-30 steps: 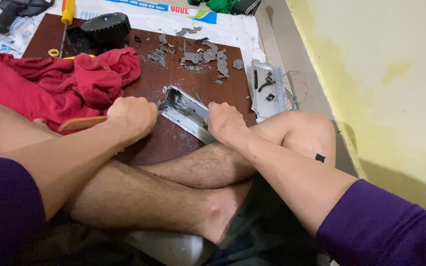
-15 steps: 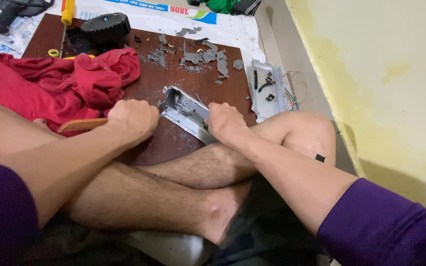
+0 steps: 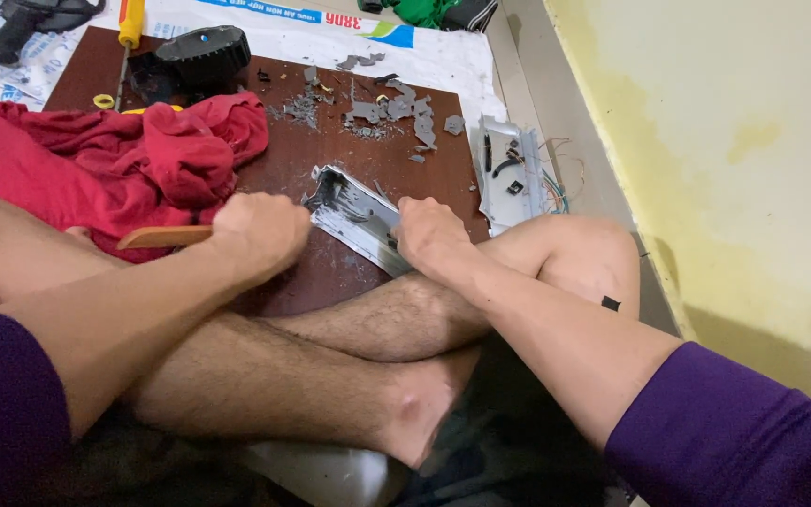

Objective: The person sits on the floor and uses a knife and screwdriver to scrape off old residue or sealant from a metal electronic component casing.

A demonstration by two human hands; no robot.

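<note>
Since the earlier frames almost nothing is shifting: both hands are staying clamped where they were, and the view is only drifting slightly. The dark brown board (image 3: 330,272) is lying on the floor in front of the person's crossed legs, with a crumpled red cloth (image 3: 96,164) spreading over its left part. The grey plastic casing (image 3: 354,218), long and already broken open, is resting on the board between the hands. The right hand (image 3: 432,235) is closing around the casing's near end and pinning it down. The left hand (image 3: 257,235) is gripping in a fist a tool with a wooden handle (image 3: 163,238), its working end meeting the casing's far end, though the tip is hiding behind the knuckles. A second grey housing piece (image 3: 509,174) with loose wires is lying just right of the board. Grey plastic fragments (image 3: 382,108) are scattering across the board's far side, so the breaking apart is looking well under way, while the main casing is still holding together in one piece. A black round part (image 3: 201,52) is sitting at the board's far edge.
</note>
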